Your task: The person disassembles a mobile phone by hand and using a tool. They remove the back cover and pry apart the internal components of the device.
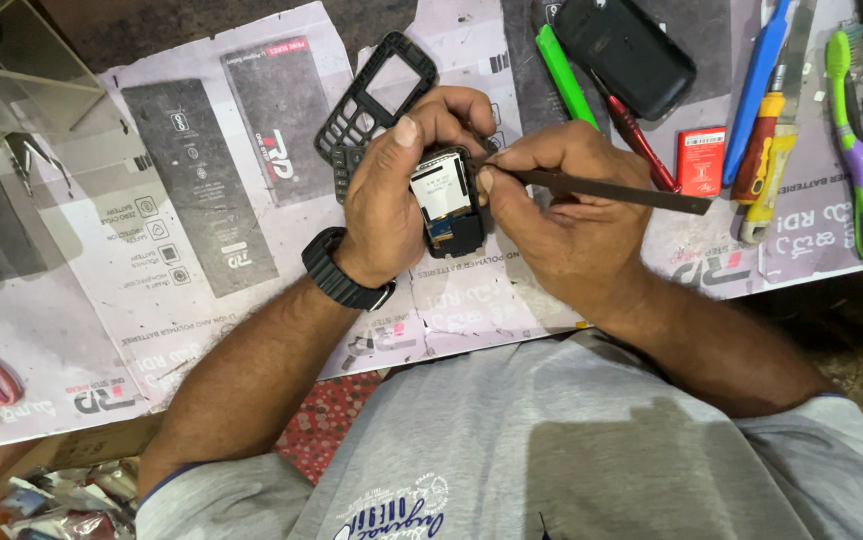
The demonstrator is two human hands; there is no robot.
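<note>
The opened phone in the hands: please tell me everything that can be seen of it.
The opened phone is a small black handset body with its front cover off. A pale rectangular screen panel fills its upper part; darker inner parts with a bit of blue show below. The left hand grips it above the paper-covered table. The right hand holds a thin dark flat tool whose tip meets its upper right edge.

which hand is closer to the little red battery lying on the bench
Right. The right hand, holding a thin flat tool, is just left of the red battery. The left hand, gripping the opened phone, sits farther left, beyond the right hand.
</note>
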